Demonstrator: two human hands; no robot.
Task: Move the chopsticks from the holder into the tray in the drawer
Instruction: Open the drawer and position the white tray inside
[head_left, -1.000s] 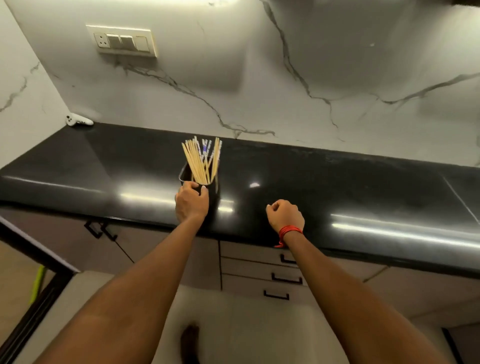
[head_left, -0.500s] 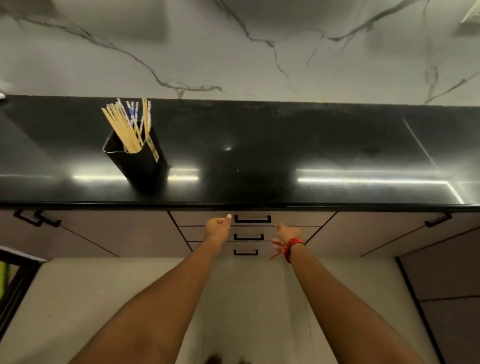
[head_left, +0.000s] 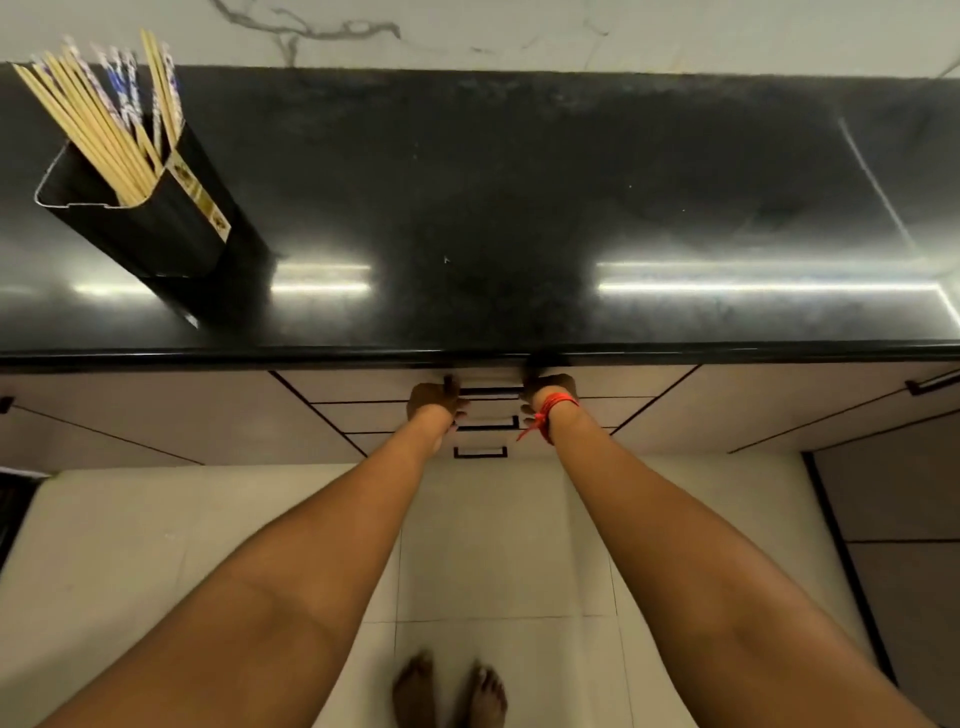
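Note:
Several pale wooden chopsticks (head_left: 98, 119), some with blue patterned tops, stand in a black square holder (head_left: 150, 228) at the left of the black countertop (head_left: 519, 208). Both my hands are low, against the shut top drawer (head_left: 363, 385) under the counter's edge. My left hand (head_left: 434, 401) curls at the left end of the drawer's black handle (head_left: 488, 391). My right hand (head_left: 549, 388), with a red thread on the wrist, is at the handle's right end, fingers hidden under the counter lip. No tray is visible.
Two more shut drawers with black handles (head_left: 480, 452) sit below the top one. Cabinet doors flank them on both sides. Pale floor tiles and my bare feet (head_left: 449, 691) are below. A marble wall backs the counter.
The view has tilted down and closer. Both hands have moved forward from in front of the drawers onto the top drawer's front, at either end of its handle. The holder stays put.

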